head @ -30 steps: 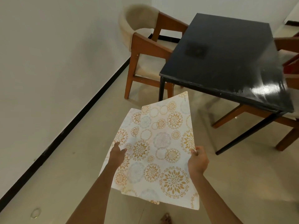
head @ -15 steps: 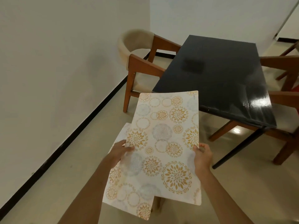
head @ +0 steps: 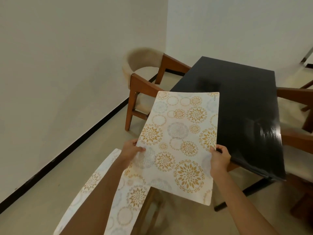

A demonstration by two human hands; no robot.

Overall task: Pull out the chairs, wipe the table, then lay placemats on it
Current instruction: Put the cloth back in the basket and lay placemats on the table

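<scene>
Since a second ago the top placemat [head: 179, 141], pinched by both hands [head: 133, 150] [head: 219, 159], has slid forward off the lower placemat [head: 108, 192] toward the bare black surface [head: 237, 102], so laying begins.

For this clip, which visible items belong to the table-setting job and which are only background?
Job:
- top placemat, gripped by left hand and right hand
- second placemat, under the left forearm
- black table, nothing laid on it yet
- chair by the wall
- chair at right

Background:
- white wall
- black skirting
</scene>
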